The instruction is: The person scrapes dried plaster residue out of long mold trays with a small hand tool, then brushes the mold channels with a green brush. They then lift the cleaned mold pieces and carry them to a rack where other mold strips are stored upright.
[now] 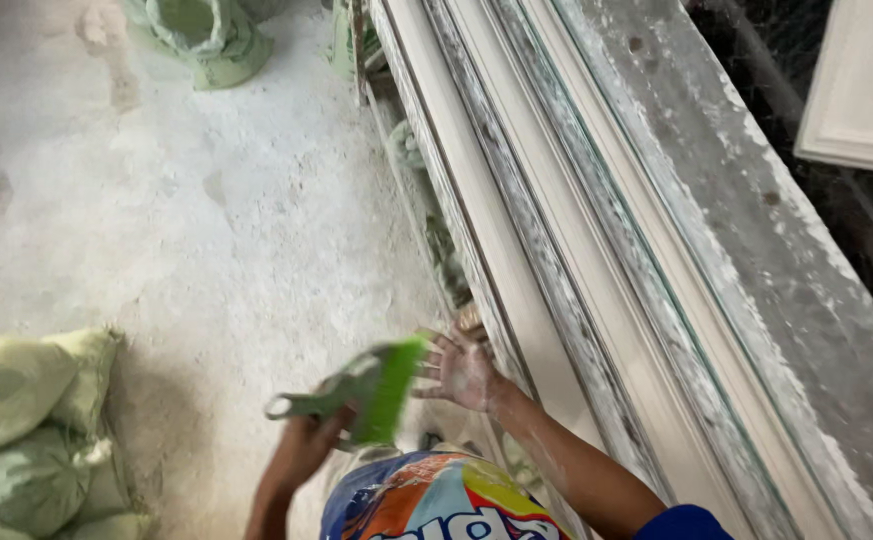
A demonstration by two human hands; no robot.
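Left hand [302, 450] in closed grip on green brush [382, 385] — blurred, held above the floor. Right hand [462, 370] open, fingers spread, at edge of long white moulding [557, 250]. Judged step: brushing; next needs bristles on moulding. Green sacks [32, 440] beyond.

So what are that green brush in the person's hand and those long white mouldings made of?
The green brush looks like moulded plastic: uniform bright colour, a smooth handle with a hanging loop, held in the left hand. It is blurred, so the bristles are unclear. The long mouldings look like cast plaster: matte, chalky white, with powdery residue along the ridges.
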